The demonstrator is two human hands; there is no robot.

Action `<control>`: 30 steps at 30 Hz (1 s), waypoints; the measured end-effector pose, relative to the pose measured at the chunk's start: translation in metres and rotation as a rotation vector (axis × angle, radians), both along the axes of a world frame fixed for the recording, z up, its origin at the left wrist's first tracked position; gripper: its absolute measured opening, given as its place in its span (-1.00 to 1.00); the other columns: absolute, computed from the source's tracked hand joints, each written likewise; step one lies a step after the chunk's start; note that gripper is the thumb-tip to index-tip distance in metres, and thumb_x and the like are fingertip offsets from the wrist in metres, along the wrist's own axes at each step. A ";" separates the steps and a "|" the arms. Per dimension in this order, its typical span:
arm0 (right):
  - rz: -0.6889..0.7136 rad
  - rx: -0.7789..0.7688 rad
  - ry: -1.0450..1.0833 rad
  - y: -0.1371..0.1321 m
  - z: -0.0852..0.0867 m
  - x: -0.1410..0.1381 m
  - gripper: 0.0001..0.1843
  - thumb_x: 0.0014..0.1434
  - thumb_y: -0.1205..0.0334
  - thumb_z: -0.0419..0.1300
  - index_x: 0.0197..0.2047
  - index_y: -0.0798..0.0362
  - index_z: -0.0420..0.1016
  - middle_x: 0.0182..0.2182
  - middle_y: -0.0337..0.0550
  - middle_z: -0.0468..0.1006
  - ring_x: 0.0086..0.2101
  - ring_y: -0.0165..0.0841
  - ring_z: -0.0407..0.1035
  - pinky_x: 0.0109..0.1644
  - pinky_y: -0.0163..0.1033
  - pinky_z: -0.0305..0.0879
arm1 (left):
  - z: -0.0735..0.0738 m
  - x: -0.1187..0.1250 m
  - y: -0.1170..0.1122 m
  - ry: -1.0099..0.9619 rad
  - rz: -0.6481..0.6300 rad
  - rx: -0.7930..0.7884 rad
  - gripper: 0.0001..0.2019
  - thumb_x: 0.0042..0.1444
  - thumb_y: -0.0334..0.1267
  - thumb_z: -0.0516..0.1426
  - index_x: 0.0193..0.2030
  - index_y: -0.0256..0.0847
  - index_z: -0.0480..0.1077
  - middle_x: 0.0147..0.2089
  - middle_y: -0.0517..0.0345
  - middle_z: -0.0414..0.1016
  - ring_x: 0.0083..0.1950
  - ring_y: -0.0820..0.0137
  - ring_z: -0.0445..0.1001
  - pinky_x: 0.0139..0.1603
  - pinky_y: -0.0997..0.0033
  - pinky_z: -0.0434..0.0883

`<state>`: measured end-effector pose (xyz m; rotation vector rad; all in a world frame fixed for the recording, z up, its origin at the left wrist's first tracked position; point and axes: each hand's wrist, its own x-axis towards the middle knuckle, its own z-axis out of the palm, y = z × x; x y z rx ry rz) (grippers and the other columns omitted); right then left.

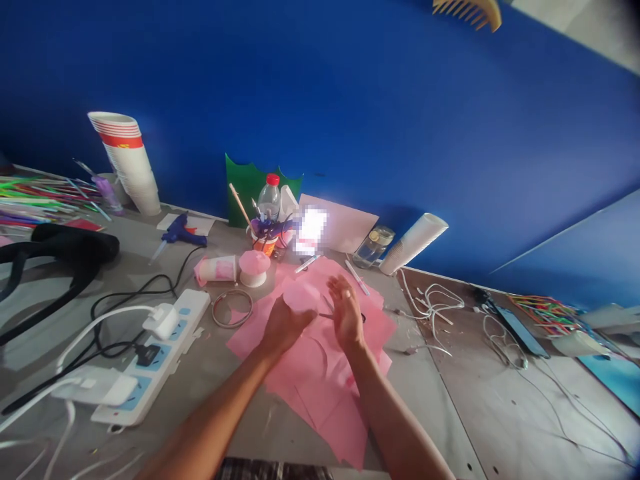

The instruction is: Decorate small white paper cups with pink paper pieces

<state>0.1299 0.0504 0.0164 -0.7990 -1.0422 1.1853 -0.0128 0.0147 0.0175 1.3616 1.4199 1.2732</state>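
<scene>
The left hand point(287, 328) has its grip clamped on a round pink paper disc point(300, 297), which is held above loose pink paper sheets point(320, 393) on the worktop point(210, 407). The right hand point(346, 313) is open just beside the disc, its grip apart and holding nothing, with a thin dark item point(325, 315) partly hidden behind it. Near the sheets are a metal wire ring point(231, 309), a pink-topped spool point(254, 268) and a paper cup point(216, 269) on its side, with a white power strip point(167, 347) further left.
</scene>
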 end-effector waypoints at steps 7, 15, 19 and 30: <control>0.255 -0.112 -0.221 -0.014 0.001 -0.006 -0.62 0.14 0.00 0.14 -0.02 0.00 0.42 -0.13 -0.11 0.51 -0.16 -0.28 0.40 -0.05 -0.15 0.33 | -0.003 -0.009 -0.001 -0.426 -0.061 -0.098 -0.39 0.08 0.24 0.01 -0.11 -0.34 0.44 -0.29 -0.02 0.54 -0.25 0.26 0.48 -0.21 0.33 0.39; 0.115 0.292 -0.763 -0.022 0.011 -0.016 -0.57 0.00 0.29 0.19 0.00 0.07 0.41 -0.11 -0.02 0.48 -0.09 -0.22 0.36 0.00 -0.13 0.30 | -0.009 -0.010 0.001 -0.602 -0.100 -0.119 -0.41 0.07 0.22 0.03 -0.15 -0.35 0.45 -0.37 0.04 0.51 -0.38 0.35 0.41 -0.39 0.44 0.32; -0.003 0.280 -0.780 -0.019 0.003 -0.013 -0.65 -0.02 0.42 0.06 -0.16 0.08 0.51 -0.23 -0.05 0.51 -0.21 -0.26 0.40 -0.11 -0.20 0.32 | -0.003 -0.007 -0.003 -0.417 -0.143 -0.084 -0.45 0.05 0.21 0.07 -0.18 -0.32 0.46 -0.40 0.05 0.50 -0.43 0.36 0.38 -0.46 0.45 0.30; -0.061 0.143 -0.558 -0.018 0.004 -0.010 -0.69 -0.03 0.37 0.09 -0.19 0.12 0.52 -0.37 -0.14 0.55 -0.35 -0.32 0.38 -0.25 -0.27 0.33 | -0.014 -0.006 0.003 -0.517 -0.140 0.028 -0.31 -0.03 0.33 0.05 0.01 -0.25 0.34 -0.06 -0.09 0.48 -0.06 0.22 0.45 -0.02 0.27 0.37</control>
